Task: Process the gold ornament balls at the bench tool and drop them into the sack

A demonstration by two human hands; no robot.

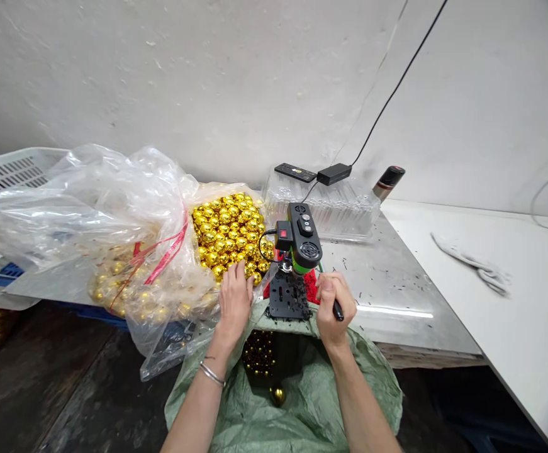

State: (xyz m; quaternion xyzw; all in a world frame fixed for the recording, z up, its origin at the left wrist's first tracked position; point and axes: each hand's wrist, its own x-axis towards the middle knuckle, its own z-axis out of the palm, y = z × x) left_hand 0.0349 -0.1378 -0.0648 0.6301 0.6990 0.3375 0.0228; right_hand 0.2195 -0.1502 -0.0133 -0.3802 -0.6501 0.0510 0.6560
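Observation:
My left hand (236,296) reaches to the near edge of a heap of shiny gold balls (226,233) in a clear plastic bag. Its fingers are stretched out against the balls; whether one is pinched under the fingertips is hidden. Wrapped in a fist, my right hand (336,308) grips a black handle (338,311), whose end pokes out below the fingers. Between the hands stands a small black machine (302,236) with a red switch and a slotted black base plate (289,299). Dark shavings litter the plate. Below, an opened green sack (302,418) holds several gold balls.
A clear plastic tray (323,211) stands behind the machine, carrying a power adapter (334,173) and a flat black box (295,172). A dark-capped bottle (389,182) leans nearby. White gloves (472,264) lie right; a white basket (9,182) stands left beside the plastic bag (94,201).

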